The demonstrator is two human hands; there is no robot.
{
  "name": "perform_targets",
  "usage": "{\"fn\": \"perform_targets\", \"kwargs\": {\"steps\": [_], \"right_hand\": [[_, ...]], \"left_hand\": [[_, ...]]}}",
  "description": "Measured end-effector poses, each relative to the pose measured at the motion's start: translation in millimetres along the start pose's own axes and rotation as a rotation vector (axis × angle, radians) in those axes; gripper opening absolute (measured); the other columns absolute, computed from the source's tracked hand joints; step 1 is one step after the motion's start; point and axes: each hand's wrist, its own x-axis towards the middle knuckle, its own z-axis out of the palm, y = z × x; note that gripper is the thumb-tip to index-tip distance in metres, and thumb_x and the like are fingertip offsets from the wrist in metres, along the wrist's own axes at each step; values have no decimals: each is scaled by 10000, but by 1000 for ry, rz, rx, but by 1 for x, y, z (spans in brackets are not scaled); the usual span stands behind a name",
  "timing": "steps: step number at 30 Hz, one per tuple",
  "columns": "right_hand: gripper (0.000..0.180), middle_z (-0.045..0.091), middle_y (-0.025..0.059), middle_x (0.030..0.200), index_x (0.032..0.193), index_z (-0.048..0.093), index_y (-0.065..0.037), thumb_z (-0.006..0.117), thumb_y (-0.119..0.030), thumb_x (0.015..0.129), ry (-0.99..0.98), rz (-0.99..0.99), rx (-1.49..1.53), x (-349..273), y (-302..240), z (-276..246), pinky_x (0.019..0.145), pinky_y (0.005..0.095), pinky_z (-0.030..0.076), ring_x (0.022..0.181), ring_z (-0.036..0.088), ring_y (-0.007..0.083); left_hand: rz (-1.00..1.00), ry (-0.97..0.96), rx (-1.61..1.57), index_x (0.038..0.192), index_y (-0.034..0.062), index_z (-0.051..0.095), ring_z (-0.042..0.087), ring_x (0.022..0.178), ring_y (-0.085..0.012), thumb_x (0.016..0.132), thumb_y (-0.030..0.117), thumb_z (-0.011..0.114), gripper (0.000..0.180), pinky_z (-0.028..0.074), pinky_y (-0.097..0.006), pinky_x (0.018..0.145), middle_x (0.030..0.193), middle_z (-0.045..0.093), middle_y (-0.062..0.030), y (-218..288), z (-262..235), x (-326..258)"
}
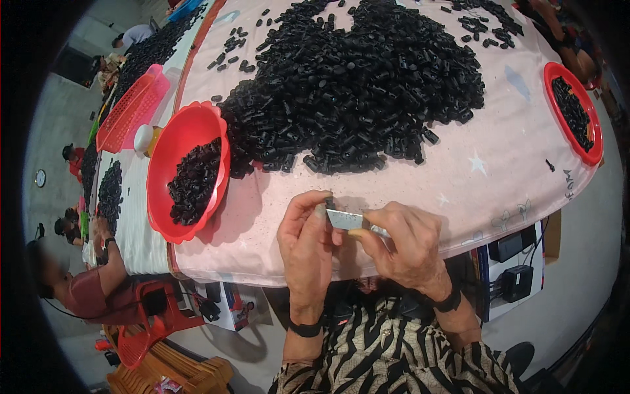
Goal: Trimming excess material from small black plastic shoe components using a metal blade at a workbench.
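Observation:
Near the front edge of the cloth-covered table, my left hand pinches a small black plastic part between thumb and fingers. A flat, silvery metal blade is gripped at its other end by my right hand. The blade's left end meets the black part at my left fingertips, which hide most of that part. Beyond my hands spreads a big heap of similar black parts. To the left, a red scalloped bowl stands partly filled with small black pieces.
A pink cloth covers the table. At the right edge lies a red oval tray of black pieces. A pink basket and a white-capped bottle stand behind the bowl. At left, a co-worker's arm reaches to another table, beside a red chair.

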Motion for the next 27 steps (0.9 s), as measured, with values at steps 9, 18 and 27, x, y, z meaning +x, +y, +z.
{"fn": "perform_targets", "kwargs": {"steps": [9,18,27], "right_hand": [[238,552,70,608,884,595,-15,774,-85,743,30,0,63,-1,0,2,427,300,395,461,537,199],[223,585,87,685,891,588,-22,733,-173,813,3,-21,-14,0,1,0,442,307,455,532,588,203],[216,582,84,682,874,592,-16,730,-170,810,7,-20,-31,0,0,-1,442,310,446,529,580,205]], "left_hand": [[-109,-64,-29,1132,-31,539,498,610,-76,942,93,531,226,390,-176,518,914,615,-95,4,-9,5],[-84,-61,2,1135,-32,538,504,614,-61,946,92,528,226,403,-171,522,910,618,-83,3,-6,6],[-38,-39,28,1150,-40,537,514,633,-71,940,70,526,237,412,-185,548,953,626,-106,1,-3,2]]}}
